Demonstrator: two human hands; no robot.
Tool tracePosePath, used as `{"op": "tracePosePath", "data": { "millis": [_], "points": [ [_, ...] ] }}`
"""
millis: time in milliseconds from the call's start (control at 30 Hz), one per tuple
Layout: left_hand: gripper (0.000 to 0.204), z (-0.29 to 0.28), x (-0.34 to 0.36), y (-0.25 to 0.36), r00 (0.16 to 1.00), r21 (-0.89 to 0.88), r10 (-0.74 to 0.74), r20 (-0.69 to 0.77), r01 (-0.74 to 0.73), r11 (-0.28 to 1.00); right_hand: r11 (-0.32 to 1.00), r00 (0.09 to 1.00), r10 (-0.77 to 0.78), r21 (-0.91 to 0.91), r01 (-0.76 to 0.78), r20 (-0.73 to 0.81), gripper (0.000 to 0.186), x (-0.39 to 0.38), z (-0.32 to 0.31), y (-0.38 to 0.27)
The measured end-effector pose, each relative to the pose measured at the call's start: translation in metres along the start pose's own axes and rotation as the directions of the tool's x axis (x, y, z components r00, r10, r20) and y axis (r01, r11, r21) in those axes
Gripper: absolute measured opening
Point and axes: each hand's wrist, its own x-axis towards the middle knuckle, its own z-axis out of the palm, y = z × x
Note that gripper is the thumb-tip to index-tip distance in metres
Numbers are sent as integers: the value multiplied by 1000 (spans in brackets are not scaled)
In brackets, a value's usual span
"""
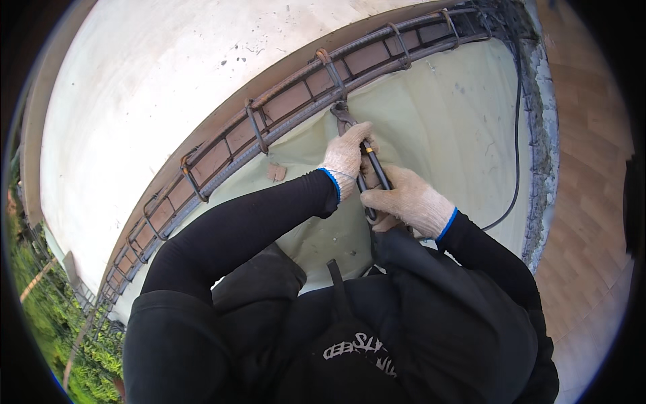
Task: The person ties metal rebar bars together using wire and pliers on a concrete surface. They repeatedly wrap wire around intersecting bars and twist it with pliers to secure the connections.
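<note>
A pair of end-cutting nippers [379, 172] with long black handles and a yellow band is held in front of me. Both my hands wear cream knit gloves with blue cuffs. My left hand [343, 156] is closed around the nippers near the jaws. Lower down, my right hand [414, 200] grips the handle ends. The metal jaws point away from me, close to a rebar stirrup [334, 73] on the long rebar cage [289, 131]. Whether they bite on a tie wire is too small to tell.
Pale sheeting [444, 114] lies beneath my hands, with a brown fragment [276, 172] on it. A white slab [148, 87] spreads beyond the cage. At right, a black cable [517, 148] runs along a rough concrete edge [542, 155], beside tan tiles [585, 155]. Greenery [47, 303] shows below left.
</note>
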Motion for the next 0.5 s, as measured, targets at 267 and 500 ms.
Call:
{"op": "tracePosePath", "data": {
  "millis": [267,500],
  "points": [
    [52,28,16,-5,967,370,201,-155,-132,920,589,857,-67,-714,-379,-511,59,21,20,-42],
    [71,-16,-24,19,989,201,-119,82,101,974,891,996,86,450,-65,-27,33,24,5,-3]
  ]
}}
